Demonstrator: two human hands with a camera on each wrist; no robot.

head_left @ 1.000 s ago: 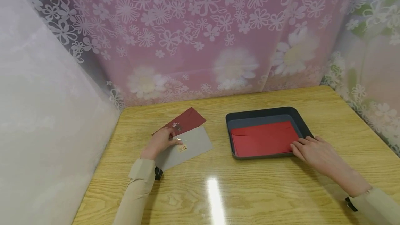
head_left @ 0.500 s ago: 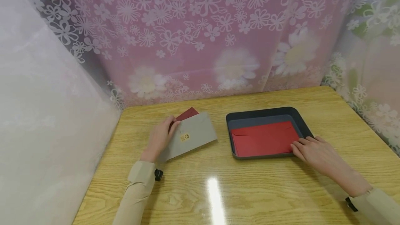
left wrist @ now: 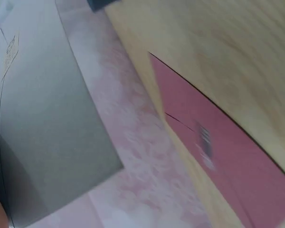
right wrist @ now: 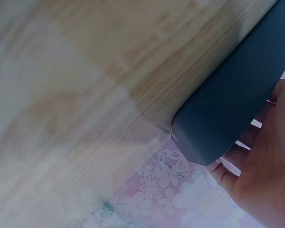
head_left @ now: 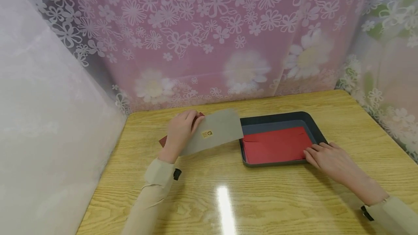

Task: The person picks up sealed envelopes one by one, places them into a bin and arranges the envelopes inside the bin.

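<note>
My left hand (head_left: 180,131) pinches a grey envelope (head_left: 218,130) with a small gold printed mark, thumb on its upper face. The envelope is raised, and its right end overlaps the dark tray's left edge in the head view. Below and behind it, mostly hidden there, a dark red envelope (head_left: 163,141) lies on the table; the left wrist view shows more of this dark red envelope (left wrist: 213,142). My right hand (head_left: 330,160) holds the dark tray (head_left: 277,119) at its front right corner, fingers over the rim. Inside the tray lies a bright red envelope (head_left: 277,145).
The wood-grain table (head_left: 196,198) carries a bright light reflection near its front. A pink flowered curtain (head_left: 202,46) hangs along the back edge, a whitish sheet (head_left: 49,137) along the left, and more flowered cloth (head_left: 392,82) at the right.
My left hand has picked the grey envelope up off the table and carried it right and away from me, towards the tray. The right hand and tray have stayed put.
</note>
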